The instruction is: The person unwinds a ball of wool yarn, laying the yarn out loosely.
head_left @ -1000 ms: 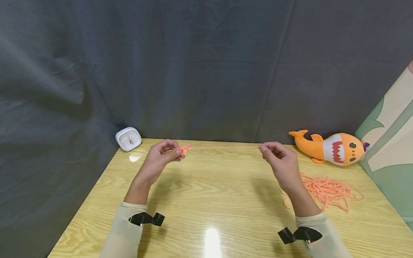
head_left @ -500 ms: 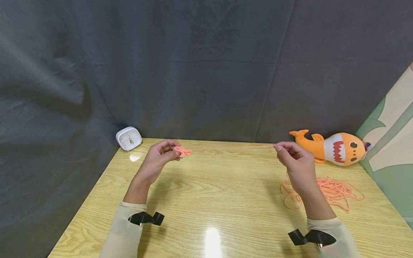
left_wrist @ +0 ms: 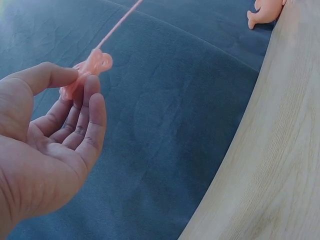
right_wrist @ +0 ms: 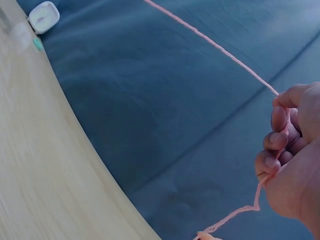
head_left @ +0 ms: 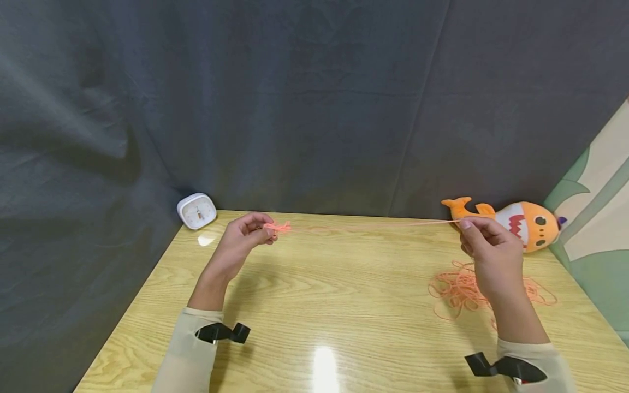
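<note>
Between thumb and fingertips, my left hand (head_left: 239, 242) pinches a small knotted bundle of coral yarn (left_wrist: 95, 64). A single yarn strand (right_wrist: 215, 45) runs from that bundle, stretched nearly level above the table, over to my right hand (head_left: 495, 255). There the thumb and forefinger pinch it, and the other fingers curl around it. From below my right hand the yarn trails down in the right wrist view. A loose, tangled yarn pile (head_left: 459, 289) lies on the table, partly hidden behind my right hand and forearm.
An orange plush shark (head_left: 533, 224) lies at the back right, partly covered by my right hand. A white clock (head_left: 196, 211) stands at the back left corner. Behind the wooden table (head_left: 344, 305) hangs a dark curtain (head_left: 314, 109).
My right hand has moved steadily right, away from the left, lengthening the strand between them. The left hand stays in place, while the knotted bundle has turned slightly.
</note>
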Tool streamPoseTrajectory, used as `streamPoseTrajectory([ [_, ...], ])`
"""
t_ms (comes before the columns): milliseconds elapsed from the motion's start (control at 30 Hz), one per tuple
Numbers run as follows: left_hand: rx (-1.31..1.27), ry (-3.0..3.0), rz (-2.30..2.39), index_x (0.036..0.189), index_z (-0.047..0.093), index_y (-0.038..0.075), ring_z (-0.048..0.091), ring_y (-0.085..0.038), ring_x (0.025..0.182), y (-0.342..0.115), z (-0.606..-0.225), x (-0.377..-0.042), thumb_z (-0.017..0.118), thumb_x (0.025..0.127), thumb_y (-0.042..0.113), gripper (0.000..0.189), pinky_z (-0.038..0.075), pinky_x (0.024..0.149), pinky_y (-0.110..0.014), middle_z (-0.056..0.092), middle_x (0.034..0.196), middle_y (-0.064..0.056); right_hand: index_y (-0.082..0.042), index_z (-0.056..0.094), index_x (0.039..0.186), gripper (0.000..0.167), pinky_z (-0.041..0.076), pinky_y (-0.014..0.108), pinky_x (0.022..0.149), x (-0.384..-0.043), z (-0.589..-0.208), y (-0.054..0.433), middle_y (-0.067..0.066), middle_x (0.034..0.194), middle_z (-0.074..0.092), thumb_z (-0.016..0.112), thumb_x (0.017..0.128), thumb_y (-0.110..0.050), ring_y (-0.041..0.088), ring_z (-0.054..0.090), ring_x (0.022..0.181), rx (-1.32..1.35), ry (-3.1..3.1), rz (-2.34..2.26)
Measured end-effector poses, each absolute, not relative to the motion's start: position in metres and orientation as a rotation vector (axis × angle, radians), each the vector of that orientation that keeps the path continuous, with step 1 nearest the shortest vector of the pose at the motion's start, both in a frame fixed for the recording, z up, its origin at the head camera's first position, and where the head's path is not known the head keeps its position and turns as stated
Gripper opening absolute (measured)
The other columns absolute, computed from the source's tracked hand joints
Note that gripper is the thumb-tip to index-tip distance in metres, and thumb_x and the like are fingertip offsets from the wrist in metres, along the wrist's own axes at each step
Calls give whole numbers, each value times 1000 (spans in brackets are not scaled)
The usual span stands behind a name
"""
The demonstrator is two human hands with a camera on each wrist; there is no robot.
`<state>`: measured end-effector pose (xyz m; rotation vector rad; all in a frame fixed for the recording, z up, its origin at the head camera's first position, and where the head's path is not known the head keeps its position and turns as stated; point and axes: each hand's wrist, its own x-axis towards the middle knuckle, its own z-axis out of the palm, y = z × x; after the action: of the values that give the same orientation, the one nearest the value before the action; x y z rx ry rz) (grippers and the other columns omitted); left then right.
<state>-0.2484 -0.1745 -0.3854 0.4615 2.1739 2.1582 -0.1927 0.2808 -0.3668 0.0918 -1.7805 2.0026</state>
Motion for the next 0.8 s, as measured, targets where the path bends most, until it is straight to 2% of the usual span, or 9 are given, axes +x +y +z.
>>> streamPoseTrajectory([
  [233,466,2156,2167,111,63,4,71,-13,87,-175,-386,-249,67,97,4,15,60,83,-27,69,92,3,-2,75,104,10,52,16,64,-190,-365,304,-2,78,65,71,96,-7,10,53,68,8,-1666,2090],
  [500,482,2158,2140,104,67,7,69,-15,87,-174,-384,-246,76,93,9,14,59,85,-31,70,94,2,1,75,107,15,50,17,61,-187,-369,316,-1,78,64,72,95,-7,12,51,68,-9,-1619,2107],
  [667,497,2134,2131,97,69,10,70,-13,84,-173,-382,-244,74,94,6,8,60,82,-29,73,89,4,-2,76,105,12,54,15,64,-185,-374,324,-1,79,67,73,95,-8,10,56,68,-44,-1601,2131],
  [800,513,2118,2133,94,70,12,70,-11,81,-173,-381,-244,70,95,1,12,60,80,-27,73,85,5,-2,76,104,11,55,16,63,-187,-376,329,0,80,70,72,95,-5,10,59,68,-46,-1550,2170],
])
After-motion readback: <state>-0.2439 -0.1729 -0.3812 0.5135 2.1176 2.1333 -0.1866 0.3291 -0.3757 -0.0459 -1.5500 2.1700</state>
